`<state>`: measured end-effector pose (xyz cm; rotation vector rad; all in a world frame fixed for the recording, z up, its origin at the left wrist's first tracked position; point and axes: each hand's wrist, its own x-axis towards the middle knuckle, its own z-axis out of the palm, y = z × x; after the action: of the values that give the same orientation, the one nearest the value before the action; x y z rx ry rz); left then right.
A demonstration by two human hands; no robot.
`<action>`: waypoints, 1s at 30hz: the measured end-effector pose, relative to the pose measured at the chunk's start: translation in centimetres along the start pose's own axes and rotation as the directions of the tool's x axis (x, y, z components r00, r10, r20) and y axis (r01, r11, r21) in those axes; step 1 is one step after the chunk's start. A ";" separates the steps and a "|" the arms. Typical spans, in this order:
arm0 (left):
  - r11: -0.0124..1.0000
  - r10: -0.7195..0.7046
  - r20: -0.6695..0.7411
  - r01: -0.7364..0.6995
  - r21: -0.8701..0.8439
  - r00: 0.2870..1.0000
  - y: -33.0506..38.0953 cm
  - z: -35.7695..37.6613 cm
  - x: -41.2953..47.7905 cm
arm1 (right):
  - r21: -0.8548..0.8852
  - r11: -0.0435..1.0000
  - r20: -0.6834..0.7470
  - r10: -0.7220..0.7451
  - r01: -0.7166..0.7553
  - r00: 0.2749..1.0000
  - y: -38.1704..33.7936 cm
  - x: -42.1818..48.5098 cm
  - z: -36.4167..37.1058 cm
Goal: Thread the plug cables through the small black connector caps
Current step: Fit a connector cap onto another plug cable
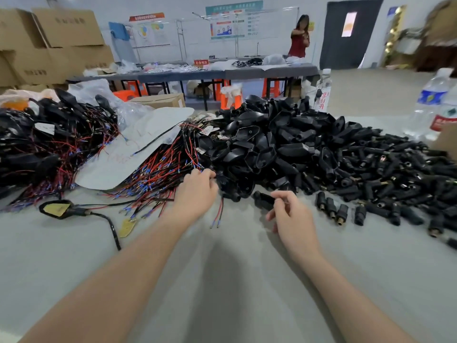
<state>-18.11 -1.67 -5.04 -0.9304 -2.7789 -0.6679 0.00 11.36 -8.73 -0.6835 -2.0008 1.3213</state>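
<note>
Cable and cap held beside the heaps

The left hand [197, 191] is curled round a plug cable [220, 211], its fingertips lost among red and blue wires [158, 169]; a small black connector cap [262, 200], half covered, is pinched by the right hand [293, 219]; four stubby caps [331, 207] are stood apart on the grey table [222, 268].

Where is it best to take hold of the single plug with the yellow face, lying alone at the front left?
Probably pinch the plug across its two long black edges, coming from above. It lies flat, yellow face up, with bare table around it, and its cable leaves at the right end.
</note>
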 end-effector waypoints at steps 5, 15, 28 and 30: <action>0.979 -0.170 0.010 0.167 0.117 0.985 -1.2 -0.3 6.0 | 0.135 0.989 -0.012 0.060 -0.058 0.998 0.3 1.2 -0.4; 0.932 -0.349 -0.054 0.340 -0.126 0.936 -2.3 0.0 11.4 | 0.177 0.982 -0.001 0.073 -0.071 0.997 1.3 2.6 -0.4; 0.982 -0.099 -0.143 0.073 -0.175 0.985 -1.4 -2.7 2.9 | 0.239 0.965 0.005 0.110 -0.108 0.994 0.3 1.8 -1.0; 0.986 -0.048 -0.078 0.035 -0.161 0.996 -1.4 -3.2 0.3 | 0.220 0.970 0.001 0.105 -0.103 0.994 0.3 1.8 -1.1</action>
<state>-19.21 -3.92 -2.66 -0.8539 -2.7116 -0.9255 -0.36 13.44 -8.26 -0.6962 -1.7955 1.5695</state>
